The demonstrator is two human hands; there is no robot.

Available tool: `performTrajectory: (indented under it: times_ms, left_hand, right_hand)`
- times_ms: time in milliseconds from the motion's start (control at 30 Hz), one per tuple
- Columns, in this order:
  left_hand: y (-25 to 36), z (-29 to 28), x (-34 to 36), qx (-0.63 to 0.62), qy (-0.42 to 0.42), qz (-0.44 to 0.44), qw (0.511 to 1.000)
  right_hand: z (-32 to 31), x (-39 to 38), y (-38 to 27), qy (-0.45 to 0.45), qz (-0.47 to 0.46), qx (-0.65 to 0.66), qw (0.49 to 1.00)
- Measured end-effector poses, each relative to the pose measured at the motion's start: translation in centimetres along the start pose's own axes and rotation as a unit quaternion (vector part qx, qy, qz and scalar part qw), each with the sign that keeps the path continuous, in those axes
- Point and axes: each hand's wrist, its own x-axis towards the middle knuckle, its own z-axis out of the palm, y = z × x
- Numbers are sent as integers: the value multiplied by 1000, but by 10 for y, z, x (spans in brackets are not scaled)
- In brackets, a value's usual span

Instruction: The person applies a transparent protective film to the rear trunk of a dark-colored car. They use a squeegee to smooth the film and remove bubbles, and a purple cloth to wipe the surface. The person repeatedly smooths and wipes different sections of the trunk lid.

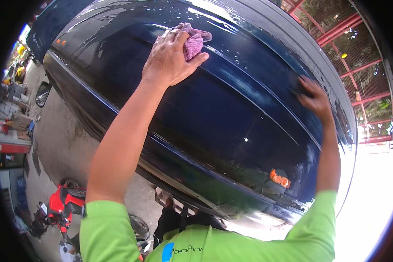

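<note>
A dark blue car body panel curves across the view, wet, with water drops and streaks of glare. My left hand presses a crumpled pink-purple cloth against the panel's upper part, its fingers closed round the cloth. Farther right, my right hand is blurred by motion and bent over a dark object on the panel. What that object is cannot be made out. Both forearms, in green sleeves, reach up over the panel.
An orange-and-white piece shows on the panel's lower right. A red motorcycle stands on the concrete floor at the lower left. Cluttered shelves line the far left. A red metal frame with mesh rises at the right.
</note>
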Motion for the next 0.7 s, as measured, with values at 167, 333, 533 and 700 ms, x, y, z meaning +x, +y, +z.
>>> performTrajectory:
  times_ms: [167, 333, 533, 700]
  left_hand:
    - [-1, -3, 4, -36, -4, -25, 999]
    - [-1, -11, 7, -50, -26, -28, 998]
    - [5, -6, 8, -6, -45, -26, 999]
    - [5, 0, 7, 1, -41, -35, 999]
  right_hand:
    - [133, 311, -196, -18, 4, 62, 998]
    - [109, 214, -133, 48, -70, -33, 996]
    - [-52, -186, 23, 66, 329, 48, 941]
    - [-17, -71, -16, 6, 108, 29, 994]
